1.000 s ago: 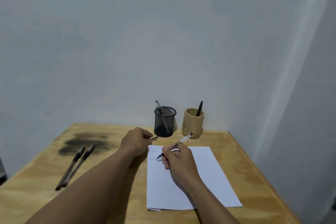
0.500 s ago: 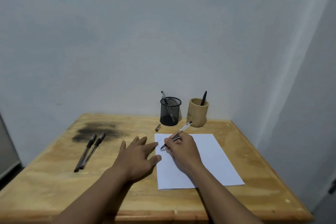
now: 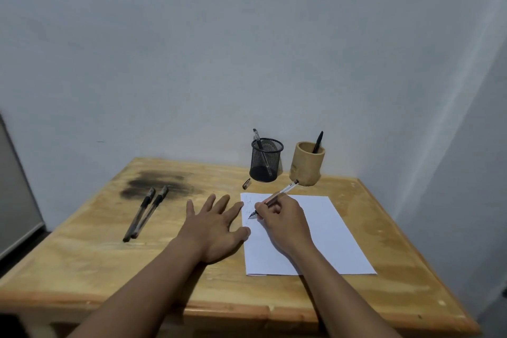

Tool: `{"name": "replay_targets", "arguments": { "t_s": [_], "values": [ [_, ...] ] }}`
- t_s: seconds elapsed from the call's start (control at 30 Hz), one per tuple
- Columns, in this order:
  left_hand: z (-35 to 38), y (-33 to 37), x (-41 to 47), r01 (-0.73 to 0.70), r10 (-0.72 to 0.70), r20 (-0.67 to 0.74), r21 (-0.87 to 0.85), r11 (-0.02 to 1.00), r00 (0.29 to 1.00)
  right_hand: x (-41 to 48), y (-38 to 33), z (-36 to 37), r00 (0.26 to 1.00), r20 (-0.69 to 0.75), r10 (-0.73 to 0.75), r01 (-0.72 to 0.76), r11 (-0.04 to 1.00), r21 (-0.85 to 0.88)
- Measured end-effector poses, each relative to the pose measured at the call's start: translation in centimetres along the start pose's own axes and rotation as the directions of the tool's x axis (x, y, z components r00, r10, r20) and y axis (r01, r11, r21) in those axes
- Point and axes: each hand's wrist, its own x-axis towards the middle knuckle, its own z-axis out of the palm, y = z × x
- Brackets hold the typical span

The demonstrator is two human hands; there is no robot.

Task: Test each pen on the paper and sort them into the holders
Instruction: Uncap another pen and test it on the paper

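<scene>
The right hand (image 3: pixel 284 218) is pinching a pen (image 3: pixel 274 197) in a writing grip, tip touching the top left of the paper (image 3: pixel 323 230) by some faint scribbles, so it's probably mid-test. The left hand (image 3: pixel 216 225) is lying flat and spread, thumb on the sheet's edge, likely pinning it. The cap (image 3: pixel 246 183) is sitting by the mesh holder (image 3: pixel 266 159); the wooden holder (image 3: pixel 307 163) is beside it. Two pens (image 3: pixel 145 211) are waiting off left.
</scene>
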Motion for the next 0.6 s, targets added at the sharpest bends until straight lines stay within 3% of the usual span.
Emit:
{"name": "replay_targets", "arguments": {
  "t_s": [0.23,0.6],
  "values": [
    [0.02,-0.06,-0.15,-0.005,0.005,-0.003,0.005,1.0,1.0,-0.23,-0.03,-0.2,0.999,0.045,-0.003,0.005,0.999,-0.044],
    [0.05,0.2,-0.19,0.005,-0.006,-0.016,-0.012,1.0,1.0,-0.22,0.05,-0.36,1.0,0.001,-0.006,0.006,0.999,-0.045]
  ]
}}
